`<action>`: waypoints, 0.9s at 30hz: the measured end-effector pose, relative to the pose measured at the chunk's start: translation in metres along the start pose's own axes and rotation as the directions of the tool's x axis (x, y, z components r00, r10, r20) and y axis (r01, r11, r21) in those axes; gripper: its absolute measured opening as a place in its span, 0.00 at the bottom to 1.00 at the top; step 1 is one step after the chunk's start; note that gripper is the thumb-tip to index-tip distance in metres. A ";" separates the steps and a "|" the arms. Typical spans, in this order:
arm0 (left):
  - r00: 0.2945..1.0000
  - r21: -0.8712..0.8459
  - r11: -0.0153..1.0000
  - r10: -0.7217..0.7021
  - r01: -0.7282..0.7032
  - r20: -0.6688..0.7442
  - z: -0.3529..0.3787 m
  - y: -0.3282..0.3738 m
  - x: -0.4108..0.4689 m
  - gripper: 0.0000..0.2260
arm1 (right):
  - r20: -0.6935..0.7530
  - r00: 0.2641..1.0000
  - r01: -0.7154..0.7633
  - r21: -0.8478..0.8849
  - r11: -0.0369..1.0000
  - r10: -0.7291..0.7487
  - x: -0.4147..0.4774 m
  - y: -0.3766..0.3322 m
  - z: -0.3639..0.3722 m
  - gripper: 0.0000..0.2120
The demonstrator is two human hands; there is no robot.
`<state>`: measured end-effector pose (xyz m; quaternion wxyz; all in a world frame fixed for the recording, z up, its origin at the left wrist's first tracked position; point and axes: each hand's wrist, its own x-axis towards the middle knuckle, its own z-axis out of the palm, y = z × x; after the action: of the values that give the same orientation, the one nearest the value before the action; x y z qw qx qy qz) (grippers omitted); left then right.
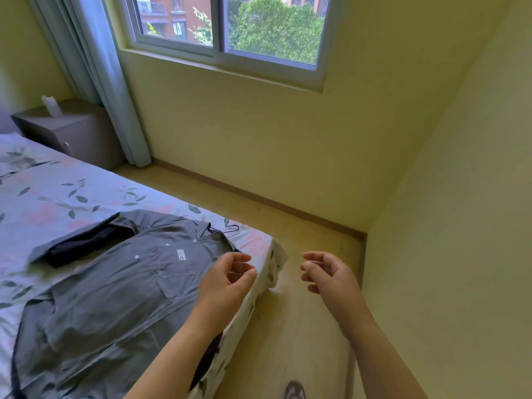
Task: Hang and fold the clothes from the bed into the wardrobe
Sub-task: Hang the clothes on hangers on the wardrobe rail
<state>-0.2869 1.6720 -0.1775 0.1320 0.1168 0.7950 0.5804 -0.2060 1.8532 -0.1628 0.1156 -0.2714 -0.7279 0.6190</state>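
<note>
A: Hanger (238, 228), just beyond the left hand (227, 279): only the hook shows. The rest is inside the shirt (115, 298).

B: Noted. Shirt hem is cut by the frame's bottom edge, and the left forearm covers part of its near side.

A: Pocket label (180, 254), left of that hand: print too small to read.

B: Dark garment (83, 246), farther left: mostly under the sleeve, kind unclear. Shoe (295, 390), below the right hand (328, 273): cropped.

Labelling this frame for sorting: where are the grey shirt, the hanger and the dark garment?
grey shirt (115, 298), head view, on its front panel.
hanger (238, 228), head view, on its wire hook.
dark garment (80, 246), head view, on its exposed middle.
</note>
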 end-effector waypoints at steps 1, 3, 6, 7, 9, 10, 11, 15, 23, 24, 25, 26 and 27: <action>1.000 -0.004 1.000 -0.004 0.004 -0.013 0.005 0.002 0.014 0.08 | 0.015 1.000 -0.002 -0.001 1.000 0.002 0.017 0.000 -0.001 0.06; 0.999 -0.013 1.000 -0.012 0.012 -0.035 0.017 0.006 0.041 0.08 | 0.037 0.999 0.000 0.003 1.000 0.000 0.052 -0.001 -0.006 0.06; 0.997 -0.028 0.998 -0.049 0.047 -0.064 0.036 0.017 0.084 0.08 | 0.065 0.998 0.002 0.000 1.000 -0.002 0.109 -0.007 -0.017 0.05; 0.995 -0.032 0.998 -0.059 0.057 -0.075 0.044 0.021 0.099 0.08 | 0.075 0.997 0.000 -0.003 1.000 0.000 0.129 -0.009 -0.022 0.05; 0.991 -0.038 0.997 -0.076 0.072 -0.112 0.060 0.030 0.128 0.08 | 0.104 0.995 -0.004 -0.014 1.000 0.005 0.167 -0.015 -0.032 0.05; 0.988 -0.047 0.996 -0.085 0.079 -0.130 0.068 0.034 0.141 0.08 | 0.121 0.993 -0.001 -0.020 1.000 0.004 0.185 -0.017 -0.036 0.05; 0.985 -0.058 0.995 -0.093 0.086 -0.146 0.075 0.037 0.152 0.08 | 0.134 0.991 0.004 -0.026 1.000 -0.001 0.203 -0.020 -0.040 0.05; 0.976 -0.041 0.990 -0.138 0.133 -0.167 0.094 0.036 0.192 0.08 | 0.174 0.985 -0.001 -0.044 0.999 0.009 0.262 -0.028 -0.043 0.06; 0.940 -0.099 0.971 -0.234 0.216 -0.249 0.086 0.012 0.270 0.09 | 0.274 0.957 -0.065 -0.110 0.992 0.094 0.349 -0.030 -0.010 0.08; 0.937 -0.117 0.970 -0.238 0.215 -0.257 0.084 0.009 0.281 0.09 | 0.282 0.955 -0.062 -0.117 0.991 0.093 0.361 -0.032 -0.004 0.07; 0.933 -0.138 0.967 -0.243 0.212 -0.267 0.081 0.007 0.293 0.09 | 0.291 0.952 -0.055 -0.125 0.991 0.090 0.372 -0.033 0.002 0.07; 0.928 -0.152 0.966 -0.247 0.211 -0.278 0.078 0.006 0.304 0.08 | 0.301 0.949 -0.049 -0.135 0.990 0.088 0.383 -0.035 0.008 0.07; 0.926 -0.155 0.964 -0.251 0.214 -0.284 0.075 0.004 0.315 0.08 | 0.313 0.945 -0.048 -0.149 0.988 0.094 0.392 -0.037 0.014 0.07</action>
<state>-0.5559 1.8466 -0.2190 0.0842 -0.0762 0.7772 0.6189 -0.5464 2.0498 -0.1956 -0.0452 -0.2013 -0.7682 0.6060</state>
